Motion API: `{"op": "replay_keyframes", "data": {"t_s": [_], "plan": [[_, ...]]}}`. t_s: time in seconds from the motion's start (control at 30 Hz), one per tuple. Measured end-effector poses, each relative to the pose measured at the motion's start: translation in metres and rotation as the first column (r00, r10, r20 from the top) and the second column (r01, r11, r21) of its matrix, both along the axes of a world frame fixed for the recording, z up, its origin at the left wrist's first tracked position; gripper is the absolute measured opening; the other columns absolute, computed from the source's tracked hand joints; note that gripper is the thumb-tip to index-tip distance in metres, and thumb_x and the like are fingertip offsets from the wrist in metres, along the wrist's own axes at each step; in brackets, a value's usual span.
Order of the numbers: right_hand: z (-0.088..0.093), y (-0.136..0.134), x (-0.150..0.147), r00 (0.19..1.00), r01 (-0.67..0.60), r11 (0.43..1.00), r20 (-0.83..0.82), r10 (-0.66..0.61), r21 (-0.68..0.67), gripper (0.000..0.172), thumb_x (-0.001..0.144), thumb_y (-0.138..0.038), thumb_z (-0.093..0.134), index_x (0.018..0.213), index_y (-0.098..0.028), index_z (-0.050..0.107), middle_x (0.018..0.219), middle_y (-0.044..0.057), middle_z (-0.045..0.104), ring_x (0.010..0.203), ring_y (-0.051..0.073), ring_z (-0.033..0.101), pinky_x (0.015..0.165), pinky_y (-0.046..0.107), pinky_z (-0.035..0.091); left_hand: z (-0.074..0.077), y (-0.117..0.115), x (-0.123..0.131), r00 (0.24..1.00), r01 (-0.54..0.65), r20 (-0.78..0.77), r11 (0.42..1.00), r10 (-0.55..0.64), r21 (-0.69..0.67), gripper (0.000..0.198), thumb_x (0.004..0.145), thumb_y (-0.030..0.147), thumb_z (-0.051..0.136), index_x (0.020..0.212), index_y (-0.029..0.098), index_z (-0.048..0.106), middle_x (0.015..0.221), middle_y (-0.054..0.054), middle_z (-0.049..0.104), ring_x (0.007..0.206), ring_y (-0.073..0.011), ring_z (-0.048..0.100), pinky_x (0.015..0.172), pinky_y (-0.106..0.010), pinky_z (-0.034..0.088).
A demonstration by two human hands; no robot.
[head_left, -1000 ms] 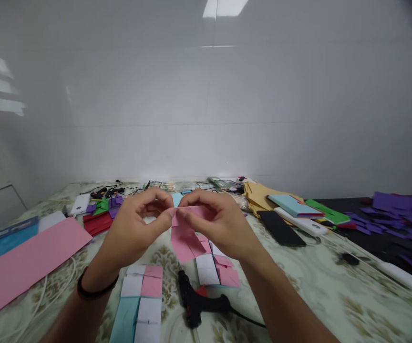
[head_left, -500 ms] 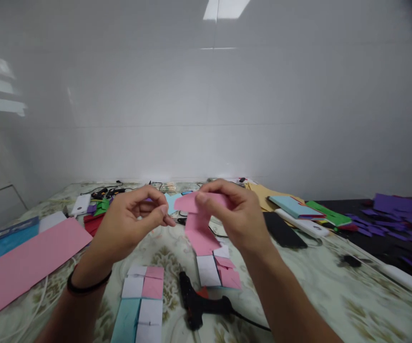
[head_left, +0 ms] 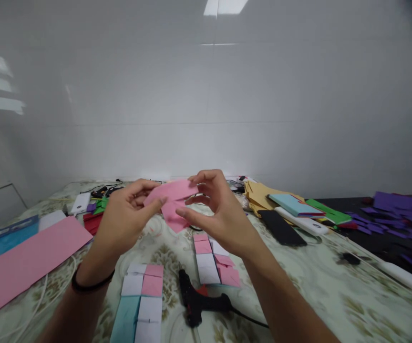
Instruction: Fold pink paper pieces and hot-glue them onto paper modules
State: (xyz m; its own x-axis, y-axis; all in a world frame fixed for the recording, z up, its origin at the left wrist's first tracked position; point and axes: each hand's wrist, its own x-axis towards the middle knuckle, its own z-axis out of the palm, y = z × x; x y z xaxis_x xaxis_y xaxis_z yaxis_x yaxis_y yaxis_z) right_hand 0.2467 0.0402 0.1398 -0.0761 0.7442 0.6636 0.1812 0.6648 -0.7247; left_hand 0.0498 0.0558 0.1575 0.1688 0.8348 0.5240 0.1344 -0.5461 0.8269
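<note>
A folded piece of pink paper [head_left: 173,193] is held up above the table, between my two hands. My left hand [head_left: 129,209] pinches its left end, thumb on the near face and fingers behind. My right hand [head_left: 218,214] is at the right side, fingertips at the upper edge and thumb against the lower flap. Below, a black glue gun [head_left: 200,305] lies on the table. Beside it are two flat patchwork pieces of folded paper: a pink, white and teal one [head_left: 143,286] to the left, and a pink and white one [head_left: 208,267] behind.
On the left lie a long pink sheet [head_left: 34,259] and a blue packet [head_left: 9,240]. At right are a black phone [head_left: 281,227], a white power strip [head_left: 301,220], yellow paper [head_left: 259,190], a light blue paper stack [head_left: 295,206] and purple scraps [head_left: 399,219].
The pink paper has moved left and been turned. My left hand, empty before, now pinches its left end. My right hand has shifted left with its fingers spread wider.
</note>
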Motion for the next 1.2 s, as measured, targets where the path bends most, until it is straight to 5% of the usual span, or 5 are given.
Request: {"op": "replay_keyframes", "data": {"t_s": [0.13,0.3,0.6,0.83,1.2], "plan": [[-0.0011,0.0005,0.0009,0.996,-0.018,0.999,0.083,0.021,-0.047,0.055,0.077,-0.03,0.088,0.115,-0.028,0.048,0.126,0.005,0.061,0.104,0.018,0.066,0.091,0.036,0.06,0.0012,0.0045,-0.0014,0.981,0.025,0.192,0.999,-0.015,-0.048,0.02,0.078,0.028,0.083,0.084,0.018,0.067,0.07,0.003,0.072,0.06,-0.0116,0.066,0.056,-0.019,0.051],[-0.001,0.0006,-0.0001,0.983,-0.011,1.0,0.181,0.008,0.016,0.029,0.086,-0.02,0.078,0.107,-0.025,0.058,0.107,0.002,0.067,0.089,0.015,0.065,0.08,0.03,0.058,-0.0018,0.008,-0.0026,0.971,0.058,0.235,0.995,-0.039,-0.075,0.023,0.078,0.025,0.083,0.082,0.019,0.061,0.066,0.005,0.068,0.058,-0.0092,0.061,0.056,-0.018,0.047],[0.0001,-0.0032,0.0003,0.974,-0.016,0.995,0.226,-0.007,0.102,0.026,0.091,-0.02,0.073,0.116,-0.024,0.068,0.114,0.006,0.077,0.1,0.019,0.074,0.088,0.034,0.061,0.0008,0.0047,-0.0046,0.995,-0.026,0.093,0.999,0.03,-0.038,0.029,0.079,0.034,0.086,0.101,0.018,0.078,0.085,-0.002,0.077,0.069,-0.0148,0.066,0.061,-0.022,0.052],[0.0031,-0.0051,-0.0007,0.93,0.072,0.936,0.317,-0.188,0.343,0.019,0.09,-0.013,0.064,0.106,-0.021,0.069,0.089,0.001,0.076,0.073,0.015,0.066,0.071,0.03,0.055,0.0001,0.0041,-0.0061,0.997,0.043,0.07,0.997,-0.039,-0.058,0.024,0.082,0.033,0.082,0.103,0.02,0.08,0.089,-0.004,0.078,0.074,-0.0184,0.068,0.063,-0.025,0.053],[0.0042,-0.0046,0.0024,0.917,-0.016,0.936,0.377,-0.127,0.352,0.019,0.092,-0.013,0.067,0.108,-0.022,0.071,0.104,0.003,0.079,0.086,0.017,0.071,0.077,0.031,0.056,0.0051,0.0,-0.0044,0.988,-0.038,-0.148,0.999,0.032,-0.038,0.032,0.084,0.041,0.074,0.062,0.018,0.068,0.054,0.003,0.054,0.05,-0.0111,0.044,0.047,-0.022,0.034]]}}
